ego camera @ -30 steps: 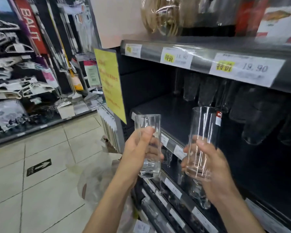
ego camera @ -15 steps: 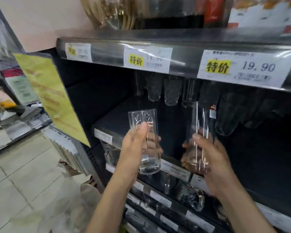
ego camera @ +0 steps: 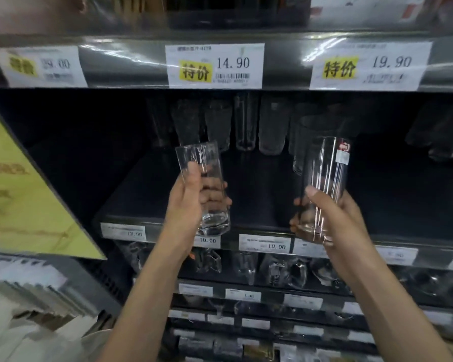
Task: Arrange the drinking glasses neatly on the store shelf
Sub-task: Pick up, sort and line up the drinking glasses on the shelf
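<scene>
My left hand [ego camera: 191,205] grips a clear square-sided glass [ego camera: 202,165], held upright just in front of the dark shelf [ego camera: 256,205]. In my right hand [ego camera: 332,220] is a taller round glass [ego camera: 324,173] with a red and white sticker near its rim, also upright. Both glasses hover above the shelf's front edge, apart from each other. A row of several glasses [ego camera: 246,124] stands at the back of the shelf in shadow.
The upper shelf lip carries price tags [ego camera: 215,65], low over the opening. A yellow sign [ego camera: 24,194] juts out at the left end. More glassware [ego camera: 272,270] fills the lower shelves. Darker glasses [ego camera: 439,137] stand at the right back.
The view has swung right to face the shelf head-on. Both hands with their glasses have risen and moved closer to the shelf opening.
</scene>
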A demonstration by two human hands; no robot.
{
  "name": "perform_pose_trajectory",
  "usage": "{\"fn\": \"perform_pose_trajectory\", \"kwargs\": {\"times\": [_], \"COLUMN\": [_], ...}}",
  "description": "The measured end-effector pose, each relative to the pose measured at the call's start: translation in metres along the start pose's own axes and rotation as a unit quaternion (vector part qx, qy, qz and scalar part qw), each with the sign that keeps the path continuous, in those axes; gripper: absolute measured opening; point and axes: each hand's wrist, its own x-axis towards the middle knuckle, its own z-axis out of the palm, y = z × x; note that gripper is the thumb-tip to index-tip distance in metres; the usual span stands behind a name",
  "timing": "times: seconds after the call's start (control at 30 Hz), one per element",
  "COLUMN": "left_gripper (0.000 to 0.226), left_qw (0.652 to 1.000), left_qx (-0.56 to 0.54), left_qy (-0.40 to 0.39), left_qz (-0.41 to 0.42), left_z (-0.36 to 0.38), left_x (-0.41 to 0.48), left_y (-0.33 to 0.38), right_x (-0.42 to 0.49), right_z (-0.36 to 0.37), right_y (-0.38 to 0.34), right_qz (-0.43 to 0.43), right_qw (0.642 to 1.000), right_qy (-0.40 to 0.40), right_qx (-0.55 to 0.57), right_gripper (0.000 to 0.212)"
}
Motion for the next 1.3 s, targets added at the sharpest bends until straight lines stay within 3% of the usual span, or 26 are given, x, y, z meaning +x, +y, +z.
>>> {"fn": "perform_pose_trajectory", "kwargs": {"times": [0.27, 0.37, 0.5, 0.73, 0.97, 1.17, 1.3], "left_gripper": [0.068, 0.065, 0.062, 0.059, 0.065, 0.063, 0.061], "left_qw": [0.999, 0.999, 0.998, 0.998, 0.997, 0.994, 0.995], "left_qx": [-0.026, -0.014, 0.0, 0.007, 0.035, 0.045, 0.021], "left_qy": [-0.016, -0.022, -0.013, -0.006, -0.007, -0.026, -0.012], "left_qz": [0.024, 0.043, 0.06, 0.056, 0.067, 0.093, 0.092], "left_z": [-0.025, -0.03, -0.042, -0.057, -0.069, -0.066, -0.069], "left_x": [0.011, 0.022, 0.038, 0.049, 0.053, 0.049, 0.051], "left_y": [-0.008, -0.006, -0.01, -0.01, -0.017, -0.023, -0.027], "right_x": [-0.02, -0.015, 0.005, 0.061, 0.094, 0.115, 0.14], "right_z": [0.025, 0.035, 0.06, 0.081, 0.094, 0.106, 0.108], "right_y": [0.018, 0.014, 0.002, 0.013, 0.03, 0.038, 0.045], "right_qz": [0.004, -0.033, -0.081, -0.087, -0.092, -0.087, -0.076], "right_qw": [0.997, 0.987, 0.966, 0.946, 0.94, 0.934, 0.929], "right_qy": [0.042, 0.034, 0.008, -0.014, -0.005, 0.055, 0.086], "right_qx": [-0.064, -0.156, -0.246, -0.311, -0.328, -0.342, -0.352], "right_gripper": [0.051, 0.053, 0.036, 0.056, 0.056, 0.059, 0.073]}}
